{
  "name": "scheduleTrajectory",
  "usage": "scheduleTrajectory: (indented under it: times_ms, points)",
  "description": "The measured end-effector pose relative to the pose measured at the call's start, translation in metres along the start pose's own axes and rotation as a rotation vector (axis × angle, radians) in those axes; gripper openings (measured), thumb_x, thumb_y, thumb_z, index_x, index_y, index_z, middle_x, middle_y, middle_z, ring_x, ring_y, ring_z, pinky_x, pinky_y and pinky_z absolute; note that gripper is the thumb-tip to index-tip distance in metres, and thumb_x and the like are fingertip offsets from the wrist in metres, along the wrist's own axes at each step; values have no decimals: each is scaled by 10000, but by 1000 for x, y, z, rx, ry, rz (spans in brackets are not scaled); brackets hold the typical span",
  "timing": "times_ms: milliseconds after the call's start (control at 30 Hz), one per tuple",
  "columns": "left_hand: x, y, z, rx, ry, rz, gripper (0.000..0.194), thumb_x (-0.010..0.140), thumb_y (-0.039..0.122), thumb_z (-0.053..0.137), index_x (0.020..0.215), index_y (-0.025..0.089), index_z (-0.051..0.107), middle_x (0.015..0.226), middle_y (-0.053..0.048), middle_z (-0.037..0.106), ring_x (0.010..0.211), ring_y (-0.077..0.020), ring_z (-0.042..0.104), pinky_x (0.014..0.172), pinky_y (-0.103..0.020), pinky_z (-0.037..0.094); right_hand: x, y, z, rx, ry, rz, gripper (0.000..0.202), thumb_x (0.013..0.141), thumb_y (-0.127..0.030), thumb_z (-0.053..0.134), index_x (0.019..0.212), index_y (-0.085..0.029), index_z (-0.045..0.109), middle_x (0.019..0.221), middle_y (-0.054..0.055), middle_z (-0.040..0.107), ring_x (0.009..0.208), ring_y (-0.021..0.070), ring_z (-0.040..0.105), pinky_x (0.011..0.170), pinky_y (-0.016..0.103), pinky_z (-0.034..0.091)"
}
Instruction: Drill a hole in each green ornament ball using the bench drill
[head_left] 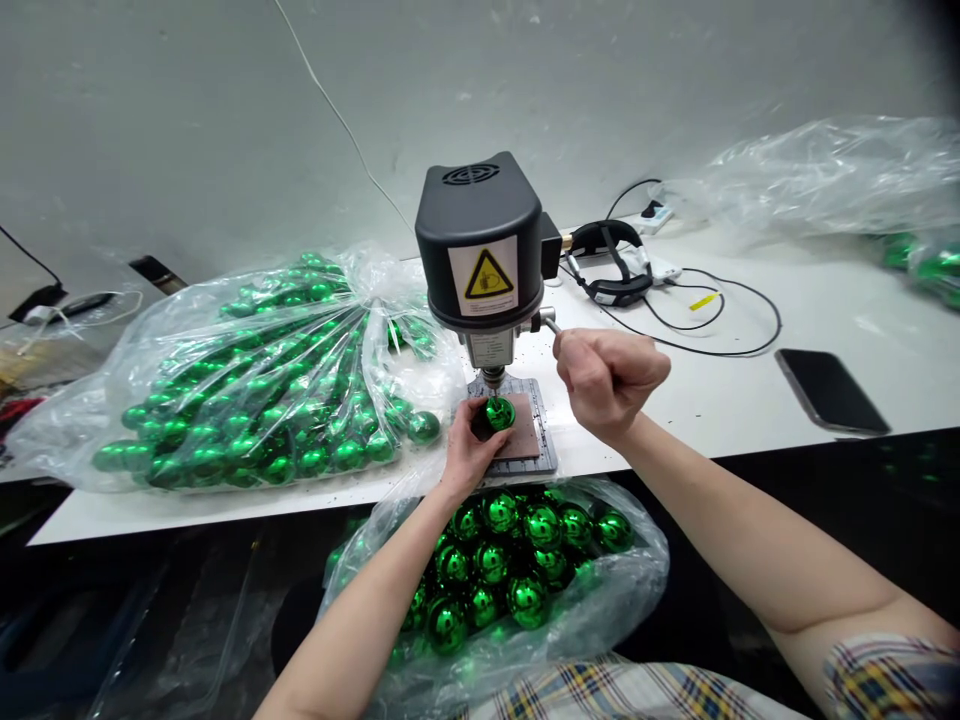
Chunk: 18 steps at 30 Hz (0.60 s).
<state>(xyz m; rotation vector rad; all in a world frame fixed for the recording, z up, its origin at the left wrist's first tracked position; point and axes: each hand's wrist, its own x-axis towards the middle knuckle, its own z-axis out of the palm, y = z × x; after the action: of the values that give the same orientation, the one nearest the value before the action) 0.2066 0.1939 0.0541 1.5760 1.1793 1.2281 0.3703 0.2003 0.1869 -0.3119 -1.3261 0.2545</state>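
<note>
A black bench drill press with a yellow warning label stands on the white table. Under its chuck, my left hand grips a shiny green ball with fingers and thumb on its sides. The ball sits over a brown wooden board on the grey machine base. Whether the drill bit touches the ball I cannot tell. My right hand is closed in a fist around the drill press lever at the machine's right side; most of the lever is hidden in the fist.
An open plastic bag of green balls lies at my lap. A larger tied bag of green balls rests on the left, one ball near its edge. To the right are a black headset with cables, a phone and clear plastic bags.
</note>
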Motion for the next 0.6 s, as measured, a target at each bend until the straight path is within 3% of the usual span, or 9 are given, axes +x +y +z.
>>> scheduleTrajectory:
  times_ms: [233, 300, 367, 467, 533, 600]
  points:
    - [-1, 3, -2, -13, 14, -2, 504, 704, 284, 840, 1120, 194, 571, 1072, -76, 669, 1032, -240, 632, 951, -378, 475, -8, 6, -7, 35, -134, -252, 441, 785, -19, 564, 553, -202, 237, 426, -72, 260, 374, 69, 237, 428, 286, 204]
    - [0, 0, -1, -9, 20, 5, 508, 702, 285, 840, 1122, 192, 569, 1068, -77, 668, 1028, -239, 631, 947, -379, 476, -5, 4, -4, 26, -139, -246, 459, 802, -25, 567, 550, -196, 223, 414, -73, 260, 363, 64, 243, 423, 283, 203]
    - [2, -3, 2, -8, 24, 10, 509, 700, 279, 837, 1122, 194, 566, 1069, -76, 668, 1024, -236, 631, 943, -377, 476, 9, 0, 1, -9, -34, -126, 483, 862, -102, 587, 526, -191, 252, 408, -63, 271, 362, 66, 275, 412, 280, 193]
    - [2, 0, 3, 34, 67, -15, 502, 674, 274, 848, 1087, 195, 573, 1038, -67, 666, 981, -230, 632, 905, -366, 480, 46, -2, 12, -71, 129, 180, 507, 936, -370, 600, 519, -205, 364, 431, -42, 356, 373, 72, 344, 393, 270, 243]
    - [-4, 9, -4, 130, 141, -49, 479, 659, 289, 851, 1045, 197, 581, 992, -58, 656, 920, -225, 622, 853, -355, 476, 71, 1, 17, -59, 94, 360, 544, 923, -542, 571, 541, -214, 367, 445, -42, 353, 363, 64, 306, 366, 260, 229]
    - [-13, 25, -20, 258, 117, -68, 475, 611, 323, 880, 982, 204, 608, 913, -47, 645, 860, -231, 596, 802, -346, 460, 87, 7, 19, -14, 58, 464, 566, 890, -608, 580, 558, -219, 338, 456, -45, 330, 358, 57, 262, 342, 256, 187]
